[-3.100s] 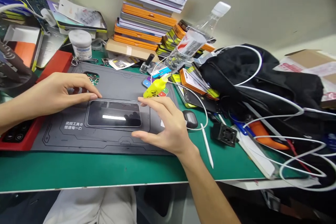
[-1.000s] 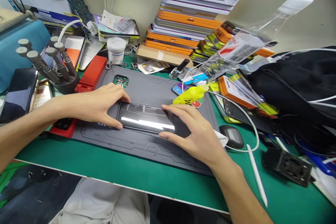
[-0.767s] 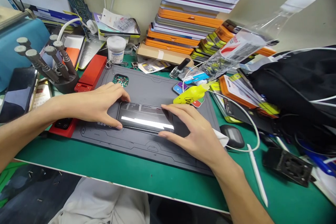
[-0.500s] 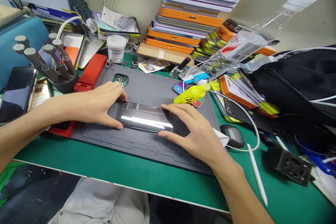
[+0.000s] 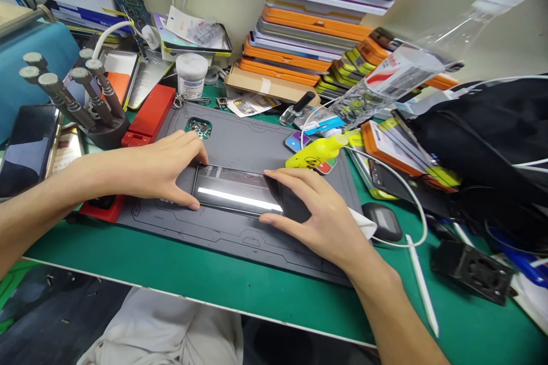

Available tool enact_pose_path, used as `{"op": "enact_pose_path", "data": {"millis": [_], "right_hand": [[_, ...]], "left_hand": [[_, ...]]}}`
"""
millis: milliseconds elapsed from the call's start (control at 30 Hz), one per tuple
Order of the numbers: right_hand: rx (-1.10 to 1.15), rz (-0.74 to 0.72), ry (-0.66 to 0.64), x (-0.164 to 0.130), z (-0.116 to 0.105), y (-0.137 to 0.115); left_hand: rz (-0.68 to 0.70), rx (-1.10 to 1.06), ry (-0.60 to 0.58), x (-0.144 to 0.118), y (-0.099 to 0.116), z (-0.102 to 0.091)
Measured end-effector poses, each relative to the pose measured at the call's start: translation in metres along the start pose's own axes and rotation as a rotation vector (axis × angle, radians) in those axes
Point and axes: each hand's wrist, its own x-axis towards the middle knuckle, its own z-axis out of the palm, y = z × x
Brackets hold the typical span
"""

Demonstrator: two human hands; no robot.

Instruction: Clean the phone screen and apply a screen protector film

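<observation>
A dark smartphone [image 5: 237,187] lies screen up on the grey work mat [image 5: 184,231], a bright strip of light reflected across its glass. My left hand [image 5: 171,168] grips its left end, thumb at the near edge and fingers at the far edge. At the right end, my right hand [image 5: 312,211] pinches the same two edges between thumb and fingers. Some white cloth or tissue [image 5: 363,222] shows from under my right hand. Just beyond that hand is a yellow squeeze bottle [image 5: 314,152]. Small screws [image 5: 199,127] fill a recess in the mat.
On the left stand a screwdriver holder [image 5: 107,128] and a red clamp-like tool [image 5: 149,117]. Behind are a white paste jar [image 5: 191,77] and stacked boxes [image 5: 317,25]. To the right lie a plastic bottle [image 5: 394,71], a black case [image 5: 382,222], a white stylus [image 5: 422,285] and a small fan [image 5: 473,271].
The view has shifted slightly. Both hands keep the same hold on the smartphone, and the reflection on its glass has changed shape a little.
</observation>
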Motion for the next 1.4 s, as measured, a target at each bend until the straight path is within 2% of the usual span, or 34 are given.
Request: {"op": "enact_pose_path", "data": {"millis": [467, 900, 1100, 1400], "right_hand": [[0.028, 0.035, -0.025, -0.002, 0.001, 0.001], [0.026, 0.042, -0.021, -0.002, 0.002, -0.001], [0.046, 0.063, -0.042, -0.002, 0.001, 0.000], [0.063, 0.073, -0.056, 0.001, -0.004, -0.004]], "left_hand": [[-0.036, -0.024, -0.019, 0.001, -0.002, -0.001], [-0.021, -0.056, -0.116, -0.002, -0.014, -0.017], [-0.055, -0.095, -0.090, -0.001, -0.014, -0.014], [-0.067, -0.028, -0.031, 0.003, -0.014, -0.007]]}}
